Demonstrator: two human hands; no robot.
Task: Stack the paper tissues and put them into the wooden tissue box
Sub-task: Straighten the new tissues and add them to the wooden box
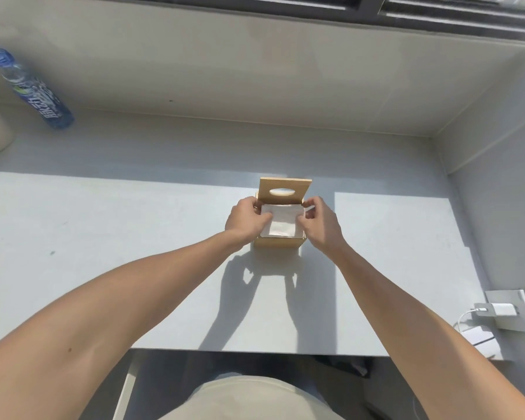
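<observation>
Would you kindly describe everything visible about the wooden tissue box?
The wooden tissue box is small, of pale plain wood, standing upright on the grey table in sunlight. Its lid, with an oval slot, is raised at the far side. White tissues fill the open top. The left hand and right hand touch it on either side, fingers on the tissues.

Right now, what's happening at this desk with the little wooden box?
A person is fitting a stack of white paper tissues into an open wooden tissue box on the grey desk. The left hand and right hand hold the stack by its sides, over the box's opening. The lid, with its oval slot, stands upright behind. The tissues sit at the rim, not yet pushed down. A water bottle stands far left.
</observation>
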